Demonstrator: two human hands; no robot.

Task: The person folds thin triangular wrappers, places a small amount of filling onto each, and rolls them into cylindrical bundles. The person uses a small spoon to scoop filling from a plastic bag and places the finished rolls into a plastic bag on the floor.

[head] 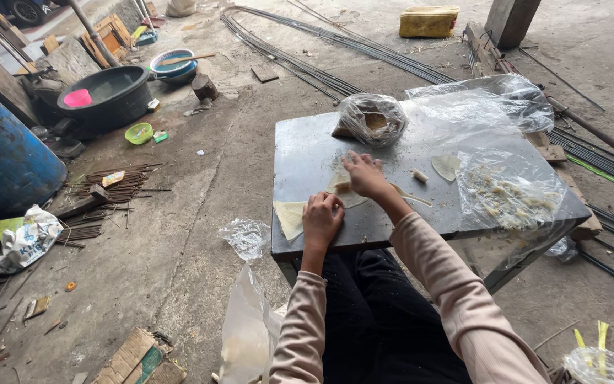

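Observation:
A dark metal table (307,153) stands in front of my knees. My left hand (321,219) rests near its front edge, fingers curled onto a pale yellow sheet (290,217) lying flat there. My right hand (365,176) presses down on another pale sheet (341,190) in the table's middle. A small whitish lump (420,175) and a further pale piece (446,167) lie to the right of that hand.
A clear bag of crumbly material (372,119) sits at the table's back. Clear plastic with pale bits (509,190) drapes the right side. Steel rods (300,64) run across the floor behind. A blue drum (1,156) and black basin (108,96) stand at left.

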